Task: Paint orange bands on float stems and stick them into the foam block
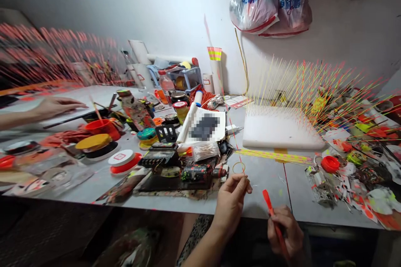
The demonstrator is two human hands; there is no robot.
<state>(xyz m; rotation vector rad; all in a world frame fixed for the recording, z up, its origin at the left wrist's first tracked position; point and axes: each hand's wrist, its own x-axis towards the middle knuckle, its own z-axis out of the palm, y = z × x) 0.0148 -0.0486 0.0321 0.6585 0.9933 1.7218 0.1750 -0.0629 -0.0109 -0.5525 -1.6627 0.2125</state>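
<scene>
My left hand (231, 201) is at the table's near edge, its fingertips pinching the lower end of a thin red-tipped stick (237, 150) that slants up and away over the table. My right hand (285, 232) is lower and to the right, just off the table edge. It is closed on a red-handled brush-like tool (268, 201) whose flat red end points up toward the left hand. A small yellow ring (238, 167) lies on the grey table (269, 183) just beyond my left fingers.
A white foam block (283, 131) bristles with yellow and red sticks, and a bundle of them (272, 155) lies in front. Paint pots, a red bowl (102, 127), a tape roll (123, 162) and clutter fill the left. Another person's hand (54, 106) rests far left. Plastic bags (269, 0) hang on the wall.
</scene>
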